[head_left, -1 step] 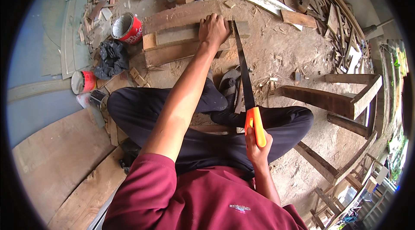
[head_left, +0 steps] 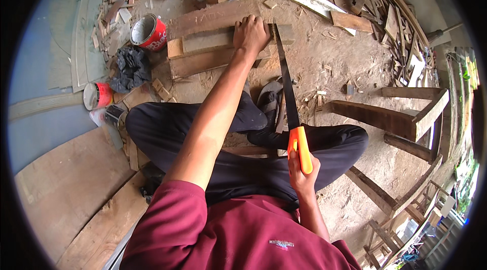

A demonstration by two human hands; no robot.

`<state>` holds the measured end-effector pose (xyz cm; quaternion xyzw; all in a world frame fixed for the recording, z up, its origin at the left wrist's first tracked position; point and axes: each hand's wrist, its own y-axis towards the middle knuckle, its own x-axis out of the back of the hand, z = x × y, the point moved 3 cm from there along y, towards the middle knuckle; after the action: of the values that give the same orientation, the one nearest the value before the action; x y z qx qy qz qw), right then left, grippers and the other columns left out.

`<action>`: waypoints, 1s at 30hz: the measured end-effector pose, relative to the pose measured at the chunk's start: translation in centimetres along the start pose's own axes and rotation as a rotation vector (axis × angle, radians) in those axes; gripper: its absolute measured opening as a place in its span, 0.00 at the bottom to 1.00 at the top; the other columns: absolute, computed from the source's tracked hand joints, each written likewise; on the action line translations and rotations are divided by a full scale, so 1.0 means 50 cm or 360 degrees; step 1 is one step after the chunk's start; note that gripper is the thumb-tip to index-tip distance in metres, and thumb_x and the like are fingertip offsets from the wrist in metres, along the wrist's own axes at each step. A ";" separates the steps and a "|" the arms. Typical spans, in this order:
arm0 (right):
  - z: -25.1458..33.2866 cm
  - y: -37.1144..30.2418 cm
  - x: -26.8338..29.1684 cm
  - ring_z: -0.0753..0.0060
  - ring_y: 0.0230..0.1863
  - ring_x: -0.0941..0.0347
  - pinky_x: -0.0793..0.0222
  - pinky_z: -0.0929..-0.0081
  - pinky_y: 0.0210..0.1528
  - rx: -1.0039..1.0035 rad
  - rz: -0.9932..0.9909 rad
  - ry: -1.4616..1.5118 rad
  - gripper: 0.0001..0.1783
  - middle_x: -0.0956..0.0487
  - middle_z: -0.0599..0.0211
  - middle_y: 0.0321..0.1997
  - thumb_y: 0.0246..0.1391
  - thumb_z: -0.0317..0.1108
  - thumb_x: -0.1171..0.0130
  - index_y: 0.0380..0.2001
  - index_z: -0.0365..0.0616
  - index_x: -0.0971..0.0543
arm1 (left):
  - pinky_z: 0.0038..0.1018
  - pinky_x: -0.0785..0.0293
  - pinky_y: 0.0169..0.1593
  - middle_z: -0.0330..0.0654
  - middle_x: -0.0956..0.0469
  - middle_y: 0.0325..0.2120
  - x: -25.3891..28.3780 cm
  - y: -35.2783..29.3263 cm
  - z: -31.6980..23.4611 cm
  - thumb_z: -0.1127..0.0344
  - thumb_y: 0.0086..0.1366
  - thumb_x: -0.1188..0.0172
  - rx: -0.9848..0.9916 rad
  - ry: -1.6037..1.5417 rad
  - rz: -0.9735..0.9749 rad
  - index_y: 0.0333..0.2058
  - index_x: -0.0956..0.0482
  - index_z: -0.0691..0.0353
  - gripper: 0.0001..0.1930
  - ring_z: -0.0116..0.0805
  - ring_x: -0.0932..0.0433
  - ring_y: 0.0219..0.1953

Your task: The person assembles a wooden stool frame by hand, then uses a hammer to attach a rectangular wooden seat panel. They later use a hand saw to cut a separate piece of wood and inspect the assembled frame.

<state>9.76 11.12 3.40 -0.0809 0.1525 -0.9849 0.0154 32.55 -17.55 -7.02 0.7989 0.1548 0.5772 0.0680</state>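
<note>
My left hand point(head_left: 251, 36) presses down on a narrow wooden board point(head_left: 208, 42), its fingers curled over the far edge. The board lies across a low block of thicker planks point(head_left: 213, 17), and its right end sticks out past my hand. In my right hand point(head_left: 306, 174), near my lap, is the orange and yellow handle of a handsaw point(head_left: 287, 80). The dark blade points away from me, and its tip reaches the board just right of my left hand. From this angle I cannot tell how deep the teeth sit in the wood.
Left of the planks stand a red paint can point(head_left: 149, 33), a crumpled black plastic bag point(head_left: 131, 69) and a smaller red can point(head_left: 97, 96). A wooden frame with legs point(head_left: 375, 115) lies at the right. Scrap wood point(head_left: 390, 21) is heaped at the far right.
</note>
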 end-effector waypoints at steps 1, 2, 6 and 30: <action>-0.002 0.000 -0.001 0.91 0.19 0.43 0.48 0.83 0.20 -0.0008 0.0045 -0.0019 0.09 0.34 0.80 0.16 0.59 0.28 0.41 0.26 0.36 0.24 | 0.42 0.31 0.50 0.48 0.20 0.37 0.001 0.001 0.001 0.59 0.65 0.52 0.0009 -0.0009 -0.0003 0.34 0.19 0.62 0.15 0.44 0.22 0.43; -0.007 0.002 0.000 0.91 0.19 0.43 0.48 0.83 0.19 -0.0016 0.0091 -0.0037 0.10 0.34 0.80 0.15 0.59 0.28 0.41 0.25 0.37 0.25 | 0.42 0.31 0.50 0.48 0.20 0.37 0.002 0.002 0.002 0.59 0.65 0.51 0.0019 -0.0017 -0.0006 0.34 0.19 0.62 0.15 0.44 0.22 0.43; 0.024 0.013 0.003 0.91 0.18 0.42 0.48 0.83 0.18 -0.0136 0.0219 -0.0108 0.14 0.33 0.80 0.15 0.59 0.28 0.41 0.20 0.38 0.28 | 0.42 0.31 0.50 0.48 0.20 0.36 -0.002 0.000 0.006 0.60 0.64 0.51 0.0028 0.0007 -0.0022 0.33 0.19 0.62 0.14 0.45 0.22 0.42; -0.069 0.263 -0.063 0.81 0.24 0.32 0.36 0.80 0.27 0.0728 0.0274 0.0211 0.27 0.27 0.70 0.27 0.60 0.42 0.41 0.52 0.31 0.31 | 0.43 0.35 0.58 0.47 0.21 0.43 -0.018 0.040 0.007 0.59 0.58 0.42 0.0153 0.0109 0.0084 0.33 0.19 0.62 0.13 0.45 0.25 0.51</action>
<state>12.36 -0.22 -4.33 0.0026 -0.0673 -0.9920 0.1071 32.95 -19.71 -7.34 0.7848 0.1635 0.5977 0.0089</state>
